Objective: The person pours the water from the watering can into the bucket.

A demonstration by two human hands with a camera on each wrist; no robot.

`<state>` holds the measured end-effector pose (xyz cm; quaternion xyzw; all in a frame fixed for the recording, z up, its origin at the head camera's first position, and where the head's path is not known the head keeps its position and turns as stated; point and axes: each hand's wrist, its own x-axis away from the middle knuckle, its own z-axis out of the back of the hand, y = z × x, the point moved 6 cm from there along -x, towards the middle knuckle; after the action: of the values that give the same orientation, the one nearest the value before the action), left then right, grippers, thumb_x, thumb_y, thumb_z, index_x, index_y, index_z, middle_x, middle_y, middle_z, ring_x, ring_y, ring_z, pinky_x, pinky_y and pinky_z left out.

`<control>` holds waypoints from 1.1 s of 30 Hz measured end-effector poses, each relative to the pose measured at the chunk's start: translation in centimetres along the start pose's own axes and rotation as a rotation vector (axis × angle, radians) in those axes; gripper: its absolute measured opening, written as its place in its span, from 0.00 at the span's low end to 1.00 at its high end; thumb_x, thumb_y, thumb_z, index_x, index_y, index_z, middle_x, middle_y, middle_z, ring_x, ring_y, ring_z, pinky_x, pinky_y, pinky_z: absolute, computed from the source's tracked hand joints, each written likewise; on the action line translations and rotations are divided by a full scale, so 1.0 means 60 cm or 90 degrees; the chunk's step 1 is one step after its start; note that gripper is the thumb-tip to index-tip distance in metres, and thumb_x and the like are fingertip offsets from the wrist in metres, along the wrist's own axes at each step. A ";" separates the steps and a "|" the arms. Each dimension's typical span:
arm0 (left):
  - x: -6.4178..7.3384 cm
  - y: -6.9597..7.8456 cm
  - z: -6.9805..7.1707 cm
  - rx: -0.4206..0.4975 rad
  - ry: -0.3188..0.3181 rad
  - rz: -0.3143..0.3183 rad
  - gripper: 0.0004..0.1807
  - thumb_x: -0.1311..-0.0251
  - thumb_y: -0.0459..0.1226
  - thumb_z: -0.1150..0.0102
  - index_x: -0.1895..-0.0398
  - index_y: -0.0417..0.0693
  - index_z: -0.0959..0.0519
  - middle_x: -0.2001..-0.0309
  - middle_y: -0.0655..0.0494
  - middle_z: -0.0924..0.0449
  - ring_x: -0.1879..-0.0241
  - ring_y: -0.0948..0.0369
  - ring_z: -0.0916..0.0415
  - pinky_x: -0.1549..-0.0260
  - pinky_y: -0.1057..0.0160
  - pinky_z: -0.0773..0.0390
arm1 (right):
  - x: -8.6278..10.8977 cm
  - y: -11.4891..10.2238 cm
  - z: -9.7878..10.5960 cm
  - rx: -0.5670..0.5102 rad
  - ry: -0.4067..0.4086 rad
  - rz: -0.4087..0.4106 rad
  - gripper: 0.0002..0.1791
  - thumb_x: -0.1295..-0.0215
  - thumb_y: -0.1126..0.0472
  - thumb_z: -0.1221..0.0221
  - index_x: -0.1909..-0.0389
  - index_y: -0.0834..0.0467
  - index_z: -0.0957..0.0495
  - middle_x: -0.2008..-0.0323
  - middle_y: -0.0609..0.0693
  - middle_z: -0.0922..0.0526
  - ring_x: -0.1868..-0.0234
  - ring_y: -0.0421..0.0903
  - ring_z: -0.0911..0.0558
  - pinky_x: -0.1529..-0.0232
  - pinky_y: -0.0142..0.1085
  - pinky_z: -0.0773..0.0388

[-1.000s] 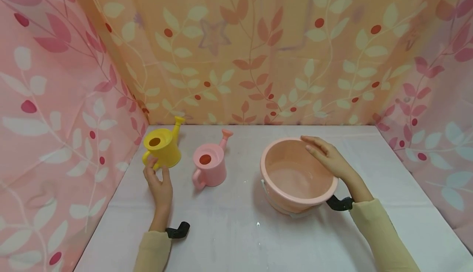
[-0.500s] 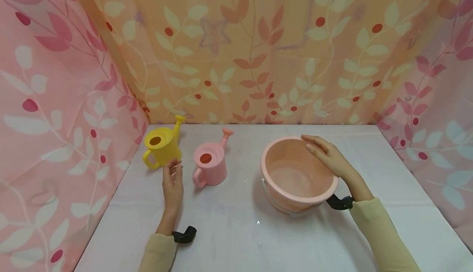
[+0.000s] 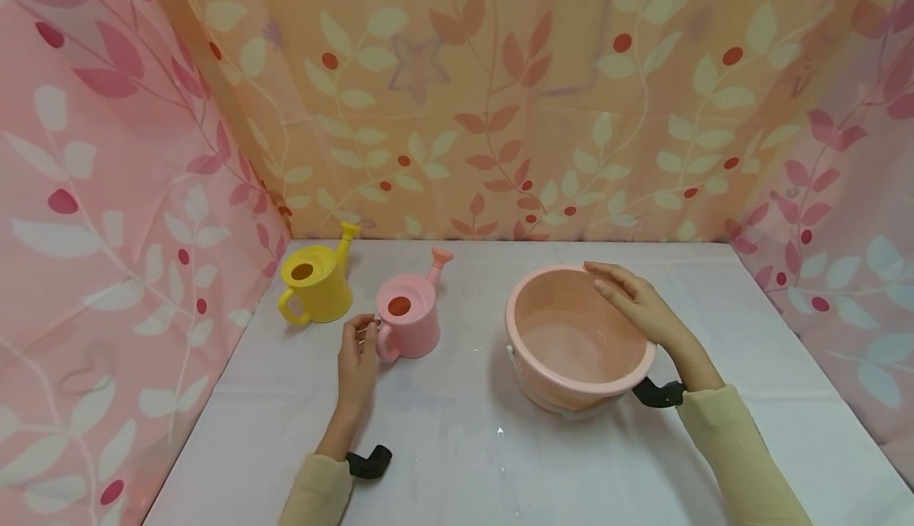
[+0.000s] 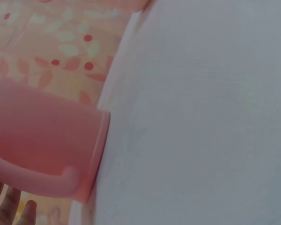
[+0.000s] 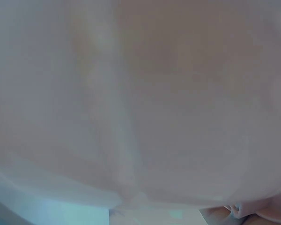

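Observation:
In the head view, a pink toy watering can stands upright on the white-covered table, its handle toward my left hand. The fingers of that hand are loosely bent beside the handle, not closed round it. From the left wrist, the handle shows with fingertips just below it; whether they touch is unclear. My right hand rests over the right rim of a pink bucket, fingers stretched along the edge. The bucket seems to hold clear water. The bucket wall fills the right wrist view, blurred.
A yellow toy watering can stands at the back left, beside the pink one. Small water drops lie on the white tabletop. Floral cloth hangs behind and on both sides.
My left hand has moved right, from the yellow watering can's handle to beside the pink one's handle. The right hand has stayed on the bucket rim, and the cans and bucket have not moved.

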<state>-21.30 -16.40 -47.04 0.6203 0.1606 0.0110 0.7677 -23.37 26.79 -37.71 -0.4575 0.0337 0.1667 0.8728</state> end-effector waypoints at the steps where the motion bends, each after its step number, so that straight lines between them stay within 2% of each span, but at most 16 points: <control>1: 0.001 -0.004 -0.002 -0.008 -0.002 0.000 0.19 0.31 0.47 0.57 0.45 0.45 0.34 0.49 0.54 0.28 0.52 0.63 0.33 0.58 0.76 0.33 | 0.000 -0.001 0.000 -0.001 0.000 0.000 0.23 0.30 0.59 0.50 0.36 0.56 0.36 0.37 0.55 0.33 0.34 0.51 0.36 0.48 0.14 0.40; 6: 0.007 -0.003 -0.012 -0.008 -0.013 -0.005 0.20 0.33 0.49 0.53 0.48 0.45 0.34 0.53 0.54 0.29 0.54 0.63 0.34 0.58 0.73 0.32 | 0.001 -0.004 -0.001 -0.002 -0.002 0.002 0.23 0.30 0.59 0.50 0.36 0.57 0.36 0.37 0.55 0.33 0.35 0.52 0.36 0.48 0.14 0.39; 9: 0.010 -0.002 -0.019 -0.018 -0.020 -0.011 0.19 0.34 0.45 0.50 0.49 0.42 0.35 0.55 0.51 0.29 0.56 0.61 0.33 0.60 0.75 0.30 | 0.001 -0.005 -0.001 -0.005 -0.002 0.003 0.23 0.30 0.59 0.50 0.36 0.56 0.36 0.37 0.55 0.33 0.35 0.51 0.36 0.48 0.14 0.39; 14: 0.023 0.038 -0.022 0.002 -0.040 -0.004 0.18 0.35 0.37 0.48 0.49 0.35 0.37 0.55 0.43 0.27 0.57 0.52 0.27 0.60 0.65 0.21 | 0.000 -0.003 -0.001 -0.001 -0.003 0.001 0.23 0.30 0.58 0.50 0.35 0.56 0.36 0.37 0.55 0.33 0.34 0.51 0.36 0.48 0.14 0.39; 17: 0.027 0.049 -0.023 0.012 -0.045 0.015 0.18 0.35 0.37 0.48 0.48 0.35 0.37 0.55 0.44 0.26 0.57 0.53 0.27 0.60 0.64 0.21 | 0.000 -0.002 0.000 -0.002 -0.001 0.001 0.23 0.30 0.58 0.50 0.35 0.56 0.36 0.37 0.54 0.32 0.35 0.51 0.36 0.48 0.14 0.39; 19: 0.026 0.044 -0.024 0.013 -0.045 0.023 0.18 0.35 0.37 0.47 0.48 0.36 0.37 0.55 0.45 0.26 0.58 0.55 0.28 0.60 0.69 0.22 | 0.001 -0.002 0.000 -0.007 0.000 0.002 0.23 0.30 0.58 0.50 0.36 0.56 0.36 0.37 0.54 0.32 0.35 0.51 0.35 0.48 0.15 0.38; 21: 0.023 0.029 -0.027 0.026 -0.042 0.028 0.19 0.36 0.38 0.46 0.48 0.38 0.37 0.56 0.46 0.26 0.58 0.56 0.28 0.62 0.72 0.23 | 0.001 -0.002 0.000 -0.009 -0.001 0.003 0.23 0.30 0.58 0.50 0.35 0.56 0.36 0.37 0.54 0.32 0.35 0.51 0.35 0.49 0.15 0.38; 26: 0.015 -0.012 -0.035 0.051 -0.025 0.022 0.20 0.37 0.43 0.46 0.50 0.42 0.38 0.58 0.47 0.26 0.59 0.56 0.28 0.62 0.73 0.23 | 0.001 -0.001 0.000 -0.007 -0.002 0.003 0.23 0.30 0.58 0.51 0.35 0.55 0.36 0.37 0.54 0.32 0.35 0.51 0.36 0.48 0.15 0.38; 30: 0.012 -0.021 -0.040 0.072 -0.013 0.013 0.20 0.36 0.42 0.47 0.51 0.39 0.39 0.59 0.45 0.28 0.59 0.54 0.29 0.62 0.69 0.23 | 0.001 -0.001 0.000 -0.010 -0.003 0.000 0.23 0.30 0.57 0.51 0.36 0.54 0.35 0.37 0.54 0.32 0.35 0.51 0.36 0.48 0.15 0.38; 33: 0.011 -0.021 -0.042 0.092 -0.011 0.024 0.19 0.36 0.39 0.47 0.52 0.37 0.40 0.59 0.44 0.29 0.59 0.51 0.29 0.61 0.64 0.21 | 0.001 -0.001 0.000 -0.003 -0.006 -0.001 0.23 0.29 0.57 0.51 0.35 0.54 0.36 0.37 0.53 0.32 0.35 0.51 0.35 0.48 0.16 0.38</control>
<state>-21.54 -14.15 -48.82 0.6773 0.1424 0.0082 0.7218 -23.30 26.77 -37.65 -0.4585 0.0291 0.1685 0.8721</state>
